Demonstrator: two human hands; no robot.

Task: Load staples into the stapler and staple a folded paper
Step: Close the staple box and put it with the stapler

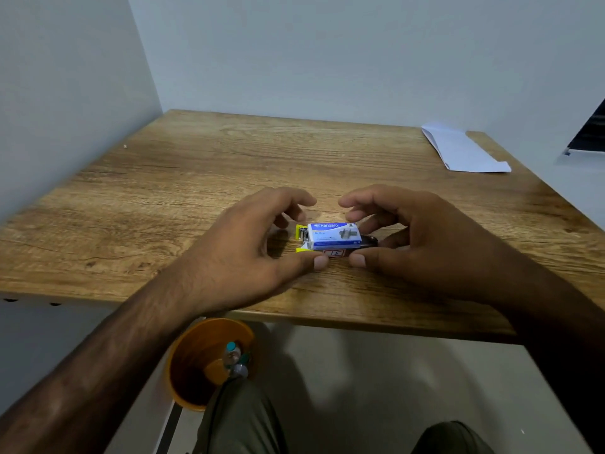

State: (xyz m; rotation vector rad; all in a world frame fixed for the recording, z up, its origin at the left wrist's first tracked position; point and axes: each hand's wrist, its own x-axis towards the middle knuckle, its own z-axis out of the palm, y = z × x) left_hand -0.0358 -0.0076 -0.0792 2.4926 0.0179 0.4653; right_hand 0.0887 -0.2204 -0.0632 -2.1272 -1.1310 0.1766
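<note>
A small stapler [368,241] with yellow front tips and a dark rear lies on the wooden table [196,178], near its front edge. A blue and white staple box [334,235] rests on top of it. My left hand [248,247] cups the left end; its thumb touches the near side and its fingers are spread above, apart from the box. My right hand [415,237] holds the right end, with the thumb on the near side and curled fingers against the far side. A folded white paper [465,152] lies at the far right corner.
An orange bin [196,365] with small items inside stands on the floor below the table's front edge. White walls close the left and back sides. A dark object [591,131] leans at the right edge. My knees show below.
</note>
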